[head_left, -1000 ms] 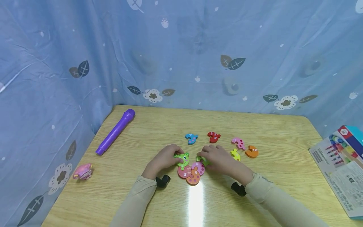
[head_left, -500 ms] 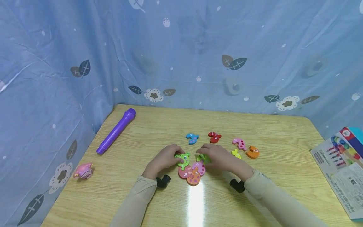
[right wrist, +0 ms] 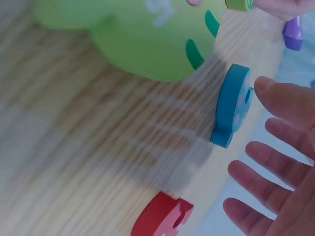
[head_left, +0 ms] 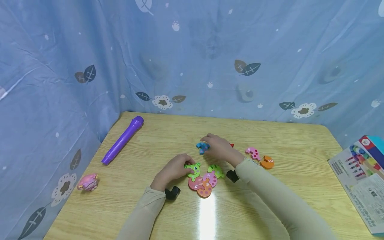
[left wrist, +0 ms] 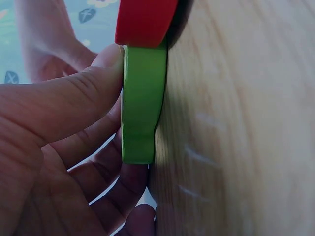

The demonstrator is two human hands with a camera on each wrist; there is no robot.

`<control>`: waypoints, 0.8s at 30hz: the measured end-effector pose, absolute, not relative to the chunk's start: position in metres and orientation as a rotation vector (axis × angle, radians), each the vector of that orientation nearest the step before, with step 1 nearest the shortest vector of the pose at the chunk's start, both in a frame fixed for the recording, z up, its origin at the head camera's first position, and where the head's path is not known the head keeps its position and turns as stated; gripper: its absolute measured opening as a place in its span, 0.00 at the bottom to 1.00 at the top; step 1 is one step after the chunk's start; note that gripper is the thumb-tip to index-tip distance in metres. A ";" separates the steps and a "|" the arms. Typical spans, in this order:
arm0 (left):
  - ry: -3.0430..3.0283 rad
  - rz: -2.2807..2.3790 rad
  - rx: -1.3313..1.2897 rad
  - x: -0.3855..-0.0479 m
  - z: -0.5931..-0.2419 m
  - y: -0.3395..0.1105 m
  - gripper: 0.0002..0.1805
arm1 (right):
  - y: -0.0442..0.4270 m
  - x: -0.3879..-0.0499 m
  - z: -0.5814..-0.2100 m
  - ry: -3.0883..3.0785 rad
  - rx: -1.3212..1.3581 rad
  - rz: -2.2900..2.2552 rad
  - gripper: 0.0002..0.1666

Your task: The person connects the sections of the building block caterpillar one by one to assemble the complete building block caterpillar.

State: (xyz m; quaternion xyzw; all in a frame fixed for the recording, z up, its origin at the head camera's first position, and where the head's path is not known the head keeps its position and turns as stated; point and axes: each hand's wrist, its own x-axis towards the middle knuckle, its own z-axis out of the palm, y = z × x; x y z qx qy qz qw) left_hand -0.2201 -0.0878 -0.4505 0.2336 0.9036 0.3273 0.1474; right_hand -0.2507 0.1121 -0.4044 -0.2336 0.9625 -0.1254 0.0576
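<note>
plainly notched blue piece [right wrist: 229, 103], grained tabletop [head_left: 162, 133]

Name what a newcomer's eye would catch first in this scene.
Probably the cluster of bright numbered pieces near the middle of the table, with its smiling green head held in the person's left grip. Next, likely the long purple stick lying toward the table's left edge, and the colourful box at its right.
</note>
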 end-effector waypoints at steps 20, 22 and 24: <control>2.611 0.941 0.724 -0.220 -0.452 -0.089 0.14 | 0.099 -0.260 -0.423 2.871 -0.742 -0.259 0.26; 2.613 0.936 0.724 -0.220 -0.452 -0.089 0.14 | 0.102 -0.258 -0.422 2.873 -0.740 -0.293 0.27; 2.617 0.930 0.720 -0.220 -0.451 -0.089 0.14 | 0.105 -0.255 -0.420 2.882 -0.728 -0.331 0.28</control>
